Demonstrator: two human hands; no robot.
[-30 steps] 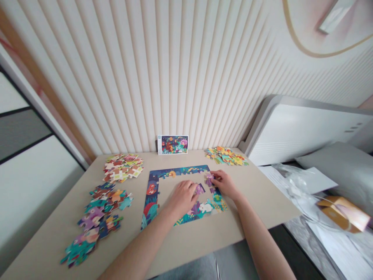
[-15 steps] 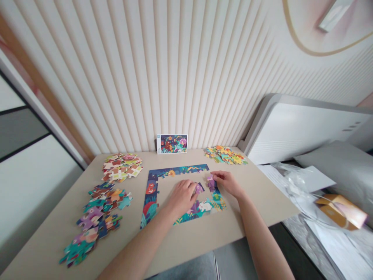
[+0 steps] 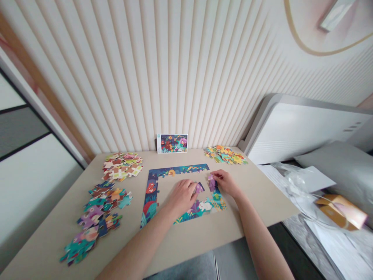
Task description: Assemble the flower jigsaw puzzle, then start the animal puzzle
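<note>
From the head camera, the right hand (image 3: 226, 183) is pinching a purple jigsaw piece (image 3: 212, 182) between thumb and fingers, right at the inner edge of a partly built puzzle border (image 3: 177, 169). The piece could slip from this pinch, or forcing it in at a bad angle could buckle the joined pieces beside it. The left hand (image 3: 182, 199) is lying open and palm down, its fingertips touching a second purple piece (image 3: 199, 188), and heavy pressure could knock that piece out of line. The border is running in dark blue and jungle colours beneath and beyond the hands, with a white rabbit showing near the right hand, and is lying flat on a beige table (image 3: 204, 243). Left of the left hand, loose pieces (image 3: 106, 200) are lying heaped near the left forearm (image 3: 136, 249), which could disturb them. Beyond the hands, a small picture card (image 3: 172, 143) is standing against the ribbed wall.
</note>
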